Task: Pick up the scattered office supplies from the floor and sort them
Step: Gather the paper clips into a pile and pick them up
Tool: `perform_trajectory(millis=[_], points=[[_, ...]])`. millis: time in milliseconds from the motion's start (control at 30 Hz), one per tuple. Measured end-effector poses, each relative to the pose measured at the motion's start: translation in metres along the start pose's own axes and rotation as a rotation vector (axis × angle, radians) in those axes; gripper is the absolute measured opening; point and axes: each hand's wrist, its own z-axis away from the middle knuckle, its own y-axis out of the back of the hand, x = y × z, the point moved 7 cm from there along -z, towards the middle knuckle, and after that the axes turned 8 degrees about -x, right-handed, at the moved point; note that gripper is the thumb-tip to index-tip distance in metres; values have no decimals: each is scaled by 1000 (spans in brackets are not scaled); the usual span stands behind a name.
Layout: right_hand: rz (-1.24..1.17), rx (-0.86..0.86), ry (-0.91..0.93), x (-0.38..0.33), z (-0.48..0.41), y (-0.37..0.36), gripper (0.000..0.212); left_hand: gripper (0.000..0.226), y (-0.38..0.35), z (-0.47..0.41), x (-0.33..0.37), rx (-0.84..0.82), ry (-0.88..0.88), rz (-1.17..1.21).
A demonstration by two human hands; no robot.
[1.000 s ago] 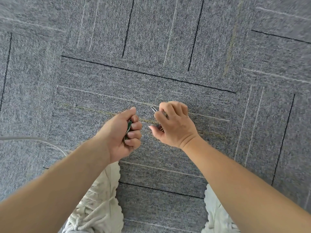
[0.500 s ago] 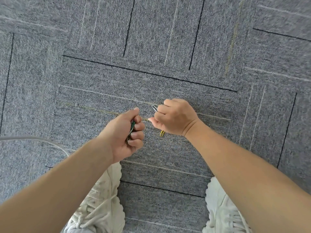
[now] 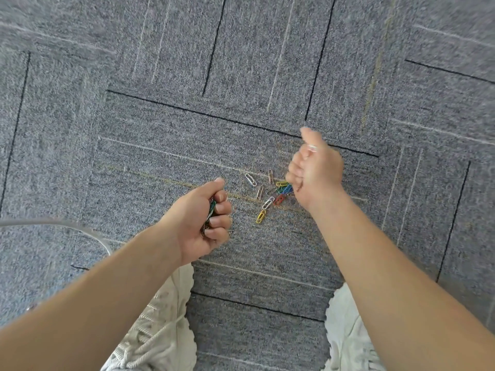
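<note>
Several coloured paper clips (image 3: pixel 281 190) lie in a small heap on the grey carpet. A yellow clip (image 3: pixel 261 216) and a silver clip (image 3: pixel 250 179) lie a little apart from the heap. My left hand (image 3: pixel 195 226), left of the heap, grips a bunch of clips (image 3: pixel 211 210), and a green one shows between the fingers. My right hand (image 3: pixel 317 172) is blurred and raised over the heap's right edge, its fingers curled. A small pale glint (image 3: pixel 312 148) between its thumb and forefinger looks like a silver clip.
Grey carpet tiles (image 3: pixel 241 62) with dark seams cover the whole floor. My two pale shoes (image 3: pixel 160 330) (image 3: pixel 345 333) stand at the bottom. A thin grey cable (image 3: pixel 53 223) curves in from the left edge.
My right hand has lifted off the floor and swung up and to the right, uncovering the heap of clips. My left hand has stayed in place, still gripping its bunch.
</note>
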Motion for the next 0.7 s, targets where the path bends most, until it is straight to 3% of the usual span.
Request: perform_trajectory(millis=[67,133,233,333,567,633,700], points=[[-402,-53,-233,14,6,3,51,39,-1,0,0,7,-3,6],[-628,-169,-355,26,14,-2,49,39,-3,-1,0,12,-6,4],[-778,-299,-433,37,23,-8,41,38,-6,-2,-2,14,-4,-5],[-783,-236,-408,36,21,3,30,38,-8,-4,-3,21,-2,-14],[-284,-130,-291,12,24,31,36,38,-13,-8,-5,29,0,-53],[123,-69,-183,2,24,42,48,37,-15,-8,-6,33,-4,-75],[757,-76,67,-15,27,36,57,37,-16,-9,-7,35,-6,-94]])
